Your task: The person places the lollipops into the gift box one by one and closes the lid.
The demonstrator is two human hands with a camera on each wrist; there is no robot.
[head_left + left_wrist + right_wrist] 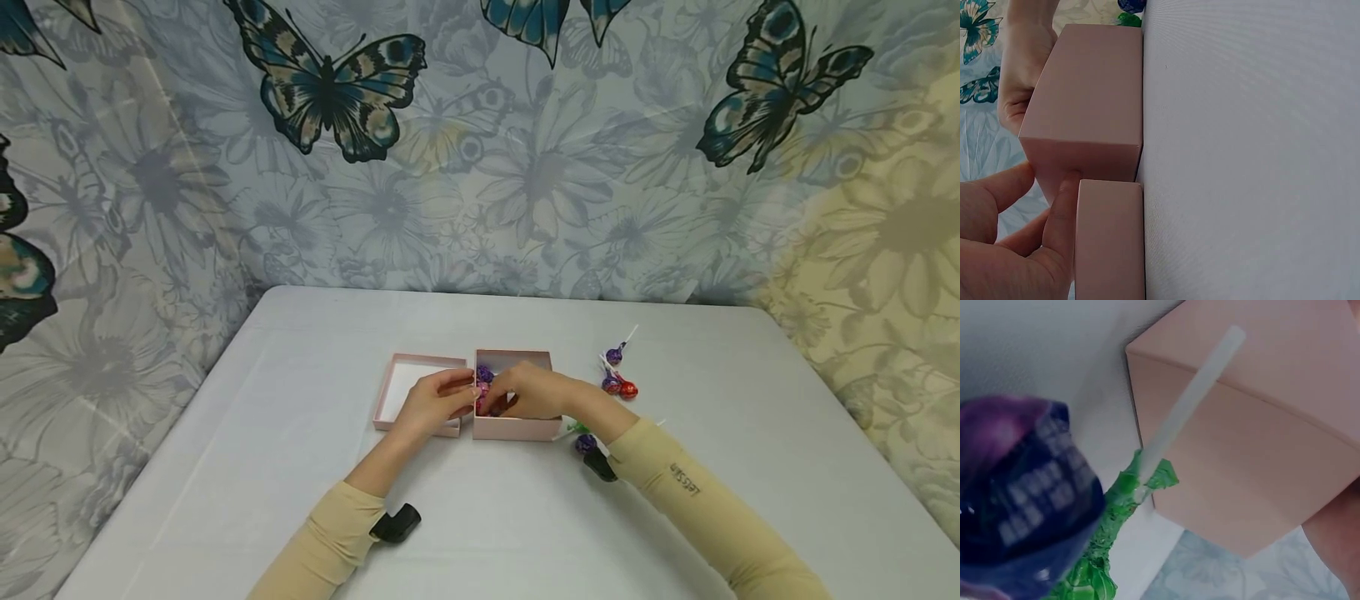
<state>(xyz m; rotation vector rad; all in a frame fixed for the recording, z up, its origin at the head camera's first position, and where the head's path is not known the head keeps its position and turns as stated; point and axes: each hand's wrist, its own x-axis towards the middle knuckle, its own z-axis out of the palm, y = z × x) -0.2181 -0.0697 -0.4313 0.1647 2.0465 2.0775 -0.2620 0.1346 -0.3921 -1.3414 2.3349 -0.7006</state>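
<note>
A pink box (pixel 517 428) without its lid stands on the white table, with purple and pink wrapped lollipops (pixel 484 374) along its left side. My right hand (pixel 536 390) reaches into the box from the right, fingers bent down beside the pink lollipop; the box wall hides the fingertips, so I cannot tell whether they pinch it. From the left, my left hand (pixel 438 398) touches the box's left wall with its fingertips, seen also in the left wrist view, where extended fingers (pixel 1060 212) press the box side.
The upturned pink lid (pixel 381 404) lies against the box's left side, under the left hand. Several lollipops (pixel 628 390) with red and purple wrappers lie at the right. A purple lollipop (pixel 585 443) and a green-wrapped lollipop (pixel 1088 581) lie near the box's front right corner.
</note>
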